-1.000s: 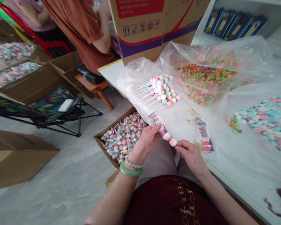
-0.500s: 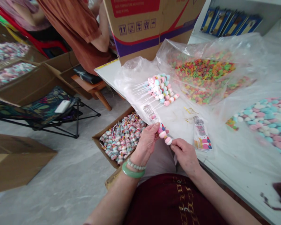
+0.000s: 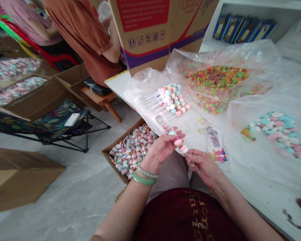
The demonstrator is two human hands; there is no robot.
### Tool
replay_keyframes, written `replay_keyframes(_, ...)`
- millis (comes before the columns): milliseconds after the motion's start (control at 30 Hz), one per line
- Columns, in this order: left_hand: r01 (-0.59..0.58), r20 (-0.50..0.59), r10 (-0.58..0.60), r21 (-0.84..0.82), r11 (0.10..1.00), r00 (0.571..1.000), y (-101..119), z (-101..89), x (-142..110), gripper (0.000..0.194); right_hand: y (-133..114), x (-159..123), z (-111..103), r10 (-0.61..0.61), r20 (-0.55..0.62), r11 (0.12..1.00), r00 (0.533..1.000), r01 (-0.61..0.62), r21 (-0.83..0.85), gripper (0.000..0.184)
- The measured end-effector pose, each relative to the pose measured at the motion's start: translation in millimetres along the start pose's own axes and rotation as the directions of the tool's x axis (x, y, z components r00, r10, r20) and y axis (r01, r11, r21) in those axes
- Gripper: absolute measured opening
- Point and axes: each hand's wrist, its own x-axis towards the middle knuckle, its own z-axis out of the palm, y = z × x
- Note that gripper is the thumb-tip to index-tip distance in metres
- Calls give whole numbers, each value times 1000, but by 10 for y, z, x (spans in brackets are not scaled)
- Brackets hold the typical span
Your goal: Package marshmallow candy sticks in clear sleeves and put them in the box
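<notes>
Over my lap, a marshmallow skewer [image 3: 183, 148] lies slanted, with pink, white and blue pieces inside what looks like a clear printed bag. My left hand [image 3: 162, 147] is around its upper part, thumb on top and fingers beneath. At the lower end, my right hand [image 3: 203, 164] pinches the stick, whose tip sticks out below the fingers. A pile of unwrapped marshmallow skewers [image 3: 172, 100] rests on the table beyond, sticks pointing left. A flat printed bag [image 3: 162, 121] lies just past my left fingers. To the right is a stack of printed bags [image 3: 217, 149], with gold twist ties [image 3: 203, 121] near it.
Below left stands a carton [image 3: 106, 152] of wrapped skewers. Plastic bags of ring-shaped candy [image 3: 218, 78] and loose marshmallows [image 3: 281, 129] cover the table's right side. A big carton [image 3: 147, 50] stands behind. A folding chair [image 3: 52, 129] and co-workers [image 3: 82, 36] are at left.
My left fingers have opened out beneath the skewer, showing more of it. My right hand now grips the stick, its end visible below. The view has shifted slightly.
</notes>
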Motion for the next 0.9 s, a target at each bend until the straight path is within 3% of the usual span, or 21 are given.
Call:
replay_keyframes(100,10,100,-8,-22,1000,995,66,117,-14,26,-34,-49,3,-127,-22,982,992,122,-145,18)
replay_keyframes(267,-25,71,22,36,999,997,-43,376,-6,32,-55,-153,-22,-378,-166,824,911,249,-508,10)
replay_keyframes(333,-52,48,47,93,994,998,-103,461,-2,34,-66,-190,-44,-384,-169,836,908,264,-482,10)
replay_keyframes(467,-10,-22,15,227,974,1000,-126,528,-12,33,-124,-233,-139,-236,-136,960,962,208,-190,13)
replay_keyframes(567,-29,-50,49,343,939,998,-139,530,-29,30,-165,-234,-220,-144,-118,988,983,136,-78,16)
replay_keyframes(667,-99,-31,121,395,913,992,-220,552,-38,32,-150,-220,-241,-165,-139,979,976,146,-140,13)
replay_keyframes(800,-11,-43,29,367,930,999,-273,563,-18,33,-112,-226,-206,-413,-126,831,902,317,-457,12)
replay_keyframes(833,14,-52,6,368,930,999,-256,552,-7,31,-115,-234,-200,-435,-113,805,893,330,-493,13)
replay_keyframes(900,13,-85,20,368,930,996,-196,512,17,20,-140,-252,-201,-375,-105,850,921,297,-436,13)
